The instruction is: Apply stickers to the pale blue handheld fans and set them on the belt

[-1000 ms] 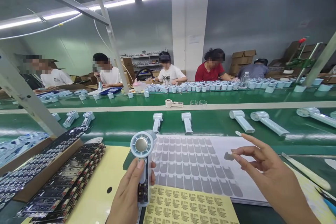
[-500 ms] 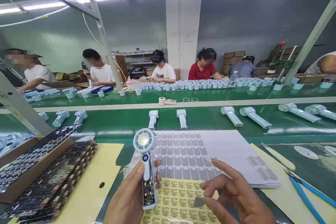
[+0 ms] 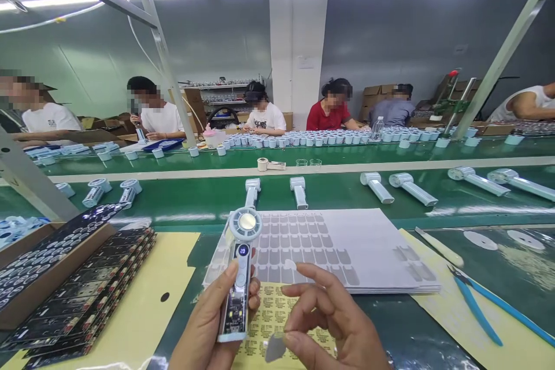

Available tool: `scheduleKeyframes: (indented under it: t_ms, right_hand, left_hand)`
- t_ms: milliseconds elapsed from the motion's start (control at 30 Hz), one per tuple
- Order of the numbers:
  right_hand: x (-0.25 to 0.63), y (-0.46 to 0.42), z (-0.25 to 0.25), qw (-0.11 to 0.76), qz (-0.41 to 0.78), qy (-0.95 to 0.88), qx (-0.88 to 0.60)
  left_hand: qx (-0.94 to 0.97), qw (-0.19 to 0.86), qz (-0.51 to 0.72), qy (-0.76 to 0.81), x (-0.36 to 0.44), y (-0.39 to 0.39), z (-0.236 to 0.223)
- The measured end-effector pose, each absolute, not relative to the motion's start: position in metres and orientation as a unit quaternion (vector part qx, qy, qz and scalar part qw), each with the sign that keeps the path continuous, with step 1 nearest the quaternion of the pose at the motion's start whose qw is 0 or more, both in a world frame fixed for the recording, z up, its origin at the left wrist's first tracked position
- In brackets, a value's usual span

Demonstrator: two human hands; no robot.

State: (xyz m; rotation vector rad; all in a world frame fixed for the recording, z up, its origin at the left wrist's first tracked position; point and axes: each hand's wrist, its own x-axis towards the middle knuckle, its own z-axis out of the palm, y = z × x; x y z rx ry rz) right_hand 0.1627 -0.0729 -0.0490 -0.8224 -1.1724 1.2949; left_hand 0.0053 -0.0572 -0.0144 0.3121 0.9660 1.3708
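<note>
My left hand (image 3: 208,326) is wrapped round the handle of a pale blue handheld fan (image 3: 239,269), thumb on its front; the fan's round head points away from me and a small display on it is lit. My right hand (image 3: 332,321) is just right of the fan, fingers curled, pinching a small grey sticker (image 3: 274,348) between thumb and a finger. Below both hands lies a yellow label sheet (image 3: 277,309). Behind them is a white sheet of grey stickers (image 3: 347,243).
Stacks of black strip parts (image 3: 82,289) sit in and beside a cardboard box at left. A green conveyor (image 3: 329,199) carries more fans. Blue cutters (image 3: 477,306) and a cream tool (image 3: 437,245) lie at right. Several people work across the far bench.
My right hand came from over the grey sticker sheet down and left to beside the fan, now holding a grey sticker. The fan tilted so its lit front shows.
</note>
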Motion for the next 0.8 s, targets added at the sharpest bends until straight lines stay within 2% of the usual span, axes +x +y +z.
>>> scheduleKeyframes:
  t_ms: [267, 467, 800]
  right_hand:
    - [0.143, -0.072, -0.036, 0.549, 0.587, -0.494, -0.331]
    - [0.132, -0.068, -0.025, 0.542, 0.579, -0.482, -0.374]
    - [0.129, -0.062, -0.024, 0.543, 0.587, -0.477, -0.364]
  left_hand:
    - [-0.010, 0.719, 0.599, 0.352, 0.021, -0.049, -0.002]
    - [-0.043, 0.698, 0.622, 0.351, 0.025, -0.044, -0.003]
    - [-0.064, 0.694, 0.621, 0.358, 0.024, -0.042, -0.004]
